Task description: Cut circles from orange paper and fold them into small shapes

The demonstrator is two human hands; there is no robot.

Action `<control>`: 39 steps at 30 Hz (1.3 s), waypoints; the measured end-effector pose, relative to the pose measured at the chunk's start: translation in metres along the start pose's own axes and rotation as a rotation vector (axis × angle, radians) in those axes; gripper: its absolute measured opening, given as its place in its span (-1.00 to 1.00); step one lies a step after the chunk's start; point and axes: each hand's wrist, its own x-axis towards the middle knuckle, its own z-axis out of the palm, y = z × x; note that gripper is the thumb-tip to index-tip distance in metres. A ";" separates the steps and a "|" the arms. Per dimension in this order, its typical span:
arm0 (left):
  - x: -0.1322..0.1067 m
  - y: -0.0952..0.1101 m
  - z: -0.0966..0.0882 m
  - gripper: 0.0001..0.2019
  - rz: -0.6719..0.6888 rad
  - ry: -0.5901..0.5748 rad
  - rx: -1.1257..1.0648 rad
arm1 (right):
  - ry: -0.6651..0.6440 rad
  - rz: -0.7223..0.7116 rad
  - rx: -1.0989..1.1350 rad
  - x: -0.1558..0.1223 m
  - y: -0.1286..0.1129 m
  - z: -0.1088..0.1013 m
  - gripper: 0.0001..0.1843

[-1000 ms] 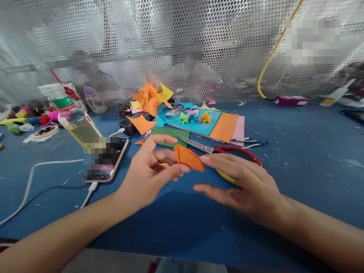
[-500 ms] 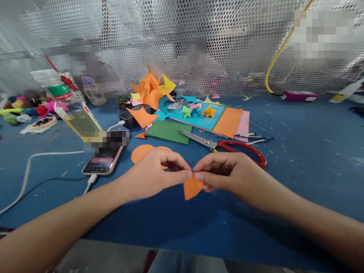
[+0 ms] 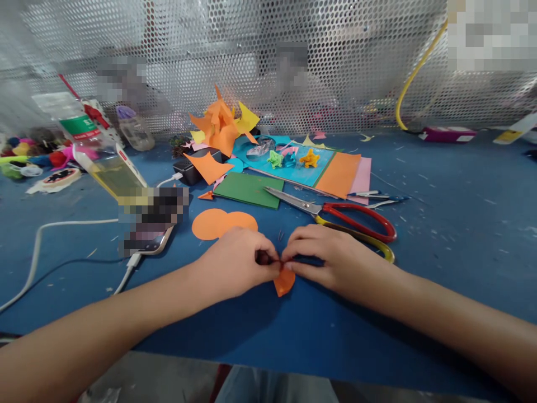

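Between my two hands is a small folded piece of orange paper [image 3: 285, 283], shaped like a wedge with a curved lower edge. My left hand [image 3: 241, 260] is closed in a pinch at its upper left. From the other side my right hand [image 3: 319, 254] pinches the top, and the fingertips of both hands nearly meet there, hiding that part. Two orange paper circles [image 3: 210, 225] overlap on the table just beyond my left hand. Scissors [image 3: 312, 208] with red and yellow handles lie past my right hand, blades pointing left.
A phone [image 3: 155, 240] with a white cable lies on the left. Green paper [image 3: 249, 190], a blue sheet [image 3: 308, 174] bearing small folded paper stars, and orange scraps [image 3: 220, 126] spread behind. A perforated metal screen [image 3: 335, 67] stands at the back of the blue table.
Both hands have come lower onto the table with the orange paper, which now looks narrower. More of the orange circles and the yellow scissor handle shows.
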 end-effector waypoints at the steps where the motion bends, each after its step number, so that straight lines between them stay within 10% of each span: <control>1: -0.001 0.001 0.000 -0.85 0.010 0.004 0.015 | -0.007 -0.022 -0.001 0.000 0.003 -0.001 -0.89; 24: -0.012 0.003 0.004 -0.77 0.191 -0.012 0.274 | -0.183 -0.247 -0.142 0.001 0.012 -0.013 -0.78; 39: -0.011 -0.002 0.001 -0.74 0.228 -0.010 0.294 | -0.072 -0.241 -0.044 0.000 0.013 -0.012 -0.85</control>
